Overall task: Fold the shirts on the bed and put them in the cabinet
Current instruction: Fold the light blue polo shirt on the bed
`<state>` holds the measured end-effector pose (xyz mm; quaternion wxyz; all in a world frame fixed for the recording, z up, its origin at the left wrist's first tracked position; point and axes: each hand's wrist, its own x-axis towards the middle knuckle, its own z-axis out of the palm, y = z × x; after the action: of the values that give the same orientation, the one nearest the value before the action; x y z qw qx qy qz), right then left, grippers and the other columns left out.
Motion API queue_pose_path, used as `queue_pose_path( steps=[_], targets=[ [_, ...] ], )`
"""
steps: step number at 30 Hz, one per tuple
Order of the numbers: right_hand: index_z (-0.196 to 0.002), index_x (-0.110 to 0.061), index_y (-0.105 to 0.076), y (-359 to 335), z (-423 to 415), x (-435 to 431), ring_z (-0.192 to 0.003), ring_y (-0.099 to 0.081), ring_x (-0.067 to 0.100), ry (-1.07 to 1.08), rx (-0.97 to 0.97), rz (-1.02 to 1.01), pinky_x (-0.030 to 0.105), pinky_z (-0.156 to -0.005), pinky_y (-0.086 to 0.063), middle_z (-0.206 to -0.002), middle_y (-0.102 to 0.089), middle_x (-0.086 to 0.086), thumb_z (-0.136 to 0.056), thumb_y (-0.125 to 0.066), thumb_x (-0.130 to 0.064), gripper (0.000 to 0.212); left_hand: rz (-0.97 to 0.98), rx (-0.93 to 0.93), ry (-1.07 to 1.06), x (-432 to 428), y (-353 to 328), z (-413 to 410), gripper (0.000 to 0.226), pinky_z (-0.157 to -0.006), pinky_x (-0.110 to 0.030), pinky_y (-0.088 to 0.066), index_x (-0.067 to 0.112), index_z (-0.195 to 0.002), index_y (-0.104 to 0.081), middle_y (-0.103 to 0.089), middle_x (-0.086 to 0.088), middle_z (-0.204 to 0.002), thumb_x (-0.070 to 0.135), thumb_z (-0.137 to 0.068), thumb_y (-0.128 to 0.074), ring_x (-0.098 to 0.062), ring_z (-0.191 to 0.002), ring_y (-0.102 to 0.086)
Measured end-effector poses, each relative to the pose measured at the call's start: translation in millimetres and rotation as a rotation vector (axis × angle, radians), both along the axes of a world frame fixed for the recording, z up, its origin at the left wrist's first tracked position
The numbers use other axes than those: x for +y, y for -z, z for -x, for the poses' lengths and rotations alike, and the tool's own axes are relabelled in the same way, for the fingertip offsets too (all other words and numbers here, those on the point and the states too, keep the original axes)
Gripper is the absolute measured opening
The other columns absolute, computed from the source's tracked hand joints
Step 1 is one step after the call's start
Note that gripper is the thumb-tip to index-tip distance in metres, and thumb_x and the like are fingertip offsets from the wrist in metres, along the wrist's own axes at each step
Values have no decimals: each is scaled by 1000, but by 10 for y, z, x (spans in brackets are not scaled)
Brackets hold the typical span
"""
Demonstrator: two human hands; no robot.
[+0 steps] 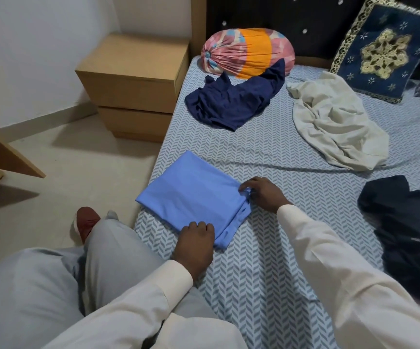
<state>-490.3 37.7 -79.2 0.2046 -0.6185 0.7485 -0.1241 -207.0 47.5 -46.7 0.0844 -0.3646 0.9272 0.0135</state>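
Closest to me are the white sleeves (pixel 329 285) and the grey trouser leg (pixel 40 285), bent up at the bed's edge, with a red slipper (pixel 87 221) on the floor past the knee. My left hand (pixel 195 244) sits at the near edge of the blue shirt (pixel 191 197), fingers curled down over the fabric and gripping it. My right hand (pixel 261 195) is at the shirt's right side, thumb and fingers pinching the stacked folds there. The blue shirt is folded into a flat rectangle and lies on the patterned bed sheet (pixel 266 273), near the left edge of the mattress.

Farther up the bed, a navy shirt (pixel 236 102) lies crumpled, its top edge touching a round pink and orange pillow (pixel 246 51). A cream shirt (pixel 334 124) lies rumpled to the right of it, just below a dark blue embroidered cushion (pixel 382 54). A black garment (pixel 405 222) is heaped on the right side, well apart from the blue shirt. A wooden drawer unit (pixel 133 79) stands beside the bed at the head end.
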Motion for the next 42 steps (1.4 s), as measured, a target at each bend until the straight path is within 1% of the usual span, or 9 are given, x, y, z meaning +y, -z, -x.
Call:
queue_pose_path(
  steps=[3,6,11,15,19,29,34,39,42],
  targets=[
    [-108,-31,-69,-43,-1,-13,-101,-60,27,32,-70,31,39,-81,-51,-109,-64,1,-79,-60,-4,40,-4,84,60,-58,-41,-24,27,-60,-32,-36,17,-84,-55,-59,-4,-76,19,-63,-72,-25,-71,-58],
    [-106,-12,-69,-209,-45,34,-98,-62,27,114,-184,239,43,-88,-50,-108,-66,10,-82,-64,2,28,45,322,121,-180,-218,-156,21,-50,-32,-37,20,-72,-47,-51,-3,-62,22,-57,-62,-28,-57,-52],
    [-114,-12,-64,-895,-143,218,-113,-59,19,206,-372,480,33,-87,-53,-119,-62,2,-93,-60,-5,23,-133,824,-19,-511,-839,-501,8,-58,-26,-37,22,-74,-51,-55,6,-66,29,-70,-53,-13,-63,-53],
    [-101,-4,-63,-1547,-266,549,-87,-62,14,142,-481,597,28,-77,-48,-92,-65,10,-93,-58,-10,11,-266,1146,-73,-638,-1300,-675,9,-67,-20,-48,19,-82,-64,-65,7,-77,16,-73,-63,-3,-70,-61],
    [-104,6,-61,-1822,-381,846,-88,-60,16,182,-723,668,26,-78,-48,-96,-66,17,-95,-58,-2,13,-489,1342,-142,-710,-1428,-623,13,-74,-21,-51,13,-92,-71,-73,2,-88,17,-80,-67,-7,-78,-63],
    [-93,-14,-67,-983,-155,678,-74,-64,17,481,-764,259,34,-64,-53,-79,-68,8,-94,-64,-15,3,-771,945,-296,-1268,-614,-175,4,-63,-27,-57,14,-85,-73,-74,-5,-78,16,-88,-71,-16,-74,-68],
    [-93,-22,-65,-685,24,253,-77,-64,19,661,-705,281,37,-62,-55,-87,-70,11,-87,-70,-33,14,-740,965,-458,-1605,-464,222,11,-65,-36,-59,18,-85,-65,-70,-8,-82,28,-85,-70,-22,-74,-67],
    [-85,-29,-50,-189,103,201,-52,-56,23,851,-699,20,36,-52,-49,-71,-56,14,-62,-66,-67,48,-850,597,-723,-1879,327,291,77,-80,-45,-56,3,-109,-60,-67,-25,-106,68,-67,-55,-37,-92,-68],
    [-78,-13,-47,-256,-186,534,-48,-53,22,832,-663,-177,32,-50,-47,-61,-51,15,-69,-73,-63,56,-860,416,-701,-1464,327,64,77,-65,-38,-57,2,-97,-65,-70,-23,-97,71,-65,-56,-35,-83,-70]
  ],
)
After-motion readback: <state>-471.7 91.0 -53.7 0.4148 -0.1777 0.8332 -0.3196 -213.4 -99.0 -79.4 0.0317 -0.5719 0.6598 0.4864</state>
